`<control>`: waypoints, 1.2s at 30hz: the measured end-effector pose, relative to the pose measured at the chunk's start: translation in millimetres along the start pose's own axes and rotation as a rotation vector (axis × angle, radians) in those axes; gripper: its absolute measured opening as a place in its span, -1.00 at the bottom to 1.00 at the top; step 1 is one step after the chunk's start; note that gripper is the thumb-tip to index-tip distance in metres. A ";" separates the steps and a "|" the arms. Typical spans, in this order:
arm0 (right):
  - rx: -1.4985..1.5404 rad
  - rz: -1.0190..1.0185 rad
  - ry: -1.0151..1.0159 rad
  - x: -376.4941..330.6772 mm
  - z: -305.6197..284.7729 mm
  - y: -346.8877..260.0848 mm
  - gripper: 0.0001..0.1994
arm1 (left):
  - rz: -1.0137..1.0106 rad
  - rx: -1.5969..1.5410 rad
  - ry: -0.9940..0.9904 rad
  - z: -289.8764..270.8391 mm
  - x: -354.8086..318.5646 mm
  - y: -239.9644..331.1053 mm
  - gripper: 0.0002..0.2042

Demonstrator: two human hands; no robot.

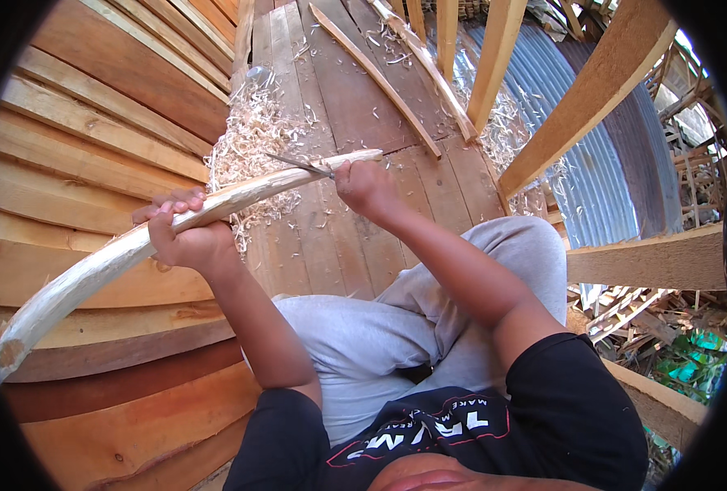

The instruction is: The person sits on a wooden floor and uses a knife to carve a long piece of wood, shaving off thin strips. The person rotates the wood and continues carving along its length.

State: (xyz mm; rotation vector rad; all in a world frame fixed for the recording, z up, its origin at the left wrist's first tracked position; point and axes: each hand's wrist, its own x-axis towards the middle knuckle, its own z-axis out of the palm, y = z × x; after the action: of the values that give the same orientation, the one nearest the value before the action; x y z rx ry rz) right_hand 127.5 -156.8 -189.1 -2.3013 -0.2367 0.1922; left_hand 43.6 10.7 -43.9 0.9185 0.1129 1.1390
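While left fingers (187,199) clamp a pale pole (126,247), right fingers (354,182) grip a knife (300,164) across it

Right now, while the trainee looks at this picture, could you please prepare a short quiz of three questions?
1. Which hand holds the knife?
2. True or false: the left hand is empty.
3. Where does the heap of shavings lie? a) on the trousers b) on the floor c) on the shirt

Key: 1. the right hand; 2. false, it grips the pole; 3. b
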 end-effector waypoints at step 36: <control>-0.025 0.016 -0.041 12.9 -7.4 33.0 -0.51 | 0.110 -0.019 -0.136 20.4 -25.5 -1.6 -0.86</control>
State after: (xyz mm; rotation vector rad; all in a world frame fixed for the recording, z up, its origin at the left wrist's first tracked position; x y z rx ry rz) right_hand 145.2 -181.0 -209.4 -2.3267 -0.2429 0.2458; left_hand 43.7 -22.0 -41.0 0.9920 -0.0600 1.1732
